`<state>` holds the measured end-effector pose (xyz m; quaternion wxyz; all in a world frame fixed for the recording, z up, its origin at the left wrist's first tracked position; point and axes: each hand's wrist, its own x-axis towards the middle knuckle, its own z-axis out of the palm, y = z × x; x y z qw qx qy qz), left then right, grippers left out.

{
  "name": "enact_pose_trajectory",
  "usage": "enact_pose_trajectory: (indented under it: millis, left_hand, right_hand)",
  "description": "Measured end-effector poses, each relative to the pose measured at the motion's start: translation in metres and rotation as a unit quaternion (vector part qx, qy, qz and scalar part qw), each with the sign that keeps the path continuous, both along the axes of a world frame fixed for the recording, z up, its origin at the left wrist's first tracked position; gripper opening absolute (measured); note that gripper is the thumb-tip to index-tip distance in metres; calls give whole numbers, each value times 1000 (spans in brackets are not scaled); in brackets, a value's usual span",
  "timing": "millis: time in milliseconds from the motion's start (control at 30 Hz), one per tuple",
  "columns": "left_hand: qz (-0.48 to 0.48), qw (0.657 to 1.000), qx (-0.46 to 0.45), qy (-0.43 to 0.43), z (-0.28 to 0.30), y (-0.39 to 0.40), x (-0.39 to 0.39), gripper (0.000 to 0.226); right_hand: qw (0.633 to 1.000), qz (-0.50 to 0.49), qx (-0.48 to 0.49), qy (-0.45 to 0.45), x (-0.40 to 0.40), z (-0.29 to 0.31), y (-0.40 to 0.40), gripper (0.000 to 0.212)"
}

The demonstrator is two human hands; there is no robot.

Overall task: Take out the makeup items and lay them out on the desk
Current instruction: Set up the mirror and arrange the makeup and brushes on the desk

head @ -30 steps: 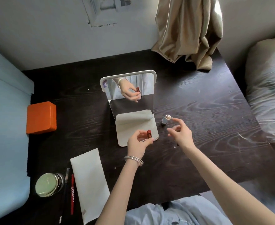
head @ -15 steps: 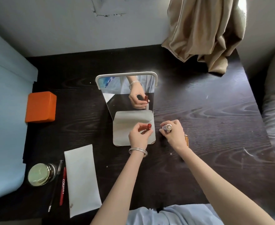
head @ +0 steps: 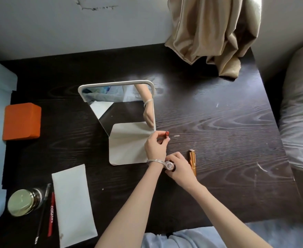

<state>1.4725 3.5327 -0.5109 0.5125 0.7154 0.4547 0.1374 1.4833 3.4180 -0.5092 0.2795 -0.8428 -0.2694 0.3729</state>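
The left hand (head: pixel 155 145) pinches the open lipstick (head: pixel 166 134) low on its tube, just past the mirror's (head: pixel 118 104) corner, and the right hand (head: pixel 180 168) grips the shiny cap (head: pixel 169 165) close by the left wrist. The lipstick looks small, light and smooth, so it could slip, and its red tip is likely soft and would smear. Best to hold the hard tube, not the tip, above the table (head: pixel 218 122).
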Motion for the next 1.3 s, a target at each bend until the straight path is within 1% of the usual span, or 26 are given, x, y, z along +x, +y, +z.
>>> enact_pose_trajectory:
  millis: [67,100,133,200,233,300,467,567,633,733,800,833,900,967,1000,1100,1167,1300]
  left_hand:
    - [-1,1000,3,-4,-1,1,1,14]
    - [0,1000,1,-7,-1,1,0,15]
    - [1,1000,-4,-11,-1,1,0,15]
    - [2,1000,-17,-22,-2,2,-4,15]
    - [1,999,-22,-24,-2,2,-5,15]
    - [-3,999,-28,-28,-3,3,-8,15]
    - [-6,999,-34,-30,0,6,-6,19]
    - [-15,999,-33,-24,2,12,-12,28]
    - [-21,1000,-22,-5,0,17,-19,34]
    - [-50,997,31,46,-7,26,-40,33]
    - [-96,986,109,80,-13,31,-63,32]
    - [-128,974,160,92,-16,33,-76,35]
    - [-208,938,258,100,-24,34,-100,44]
    - [-273,905,309,101,-31,34,-113,51]
    - [-286,898,319,102,-33,34,-114,52]
    - [-284,892,339,91,-35,36,-110,45]
    - [-278,893,345,81,-35,36,-107,43]
    - [-266,902,330,79,-37,35,-108,42]
  right_hand:
    - [1000,31,-3,1,8,2,-3,36]
    - [999,31,-2,-9,13,2,-5,38]
    - [1000,13,-2,-26,18,2,-5,40]
    - [996,-53,-6,-67,31,4,-1,37]
    - [994,-82,-2,-76,38,4,4,34]
    - [992,-101,15,-71,48,5,16,30]
    - [996,-60,26,-62,60,-1,40,28]
    - [996,-36,19,-76,59,-5,46,22]
    - [995,-42,28,-86,57,-8,48,18]
    - [991,-74,52,-99,54,-14,51,18]
    - [989,-88,53,-102,52,-15,54,19]
    - [990,-90,50,-100,52,-15,55,19]
    - [990,-89,41,-97,51,-14,57,17]
    - [990,-89,39,-97,51,-15,59,16]
    - [990,-90,40,-97,51,-15,59,16]
    - [990,-93,41,-99,50,-15,60,17]
    - [989,-98,44,-101,49,-16,61,17]
    - [988,-98,50,-111,48,-15,61,17]
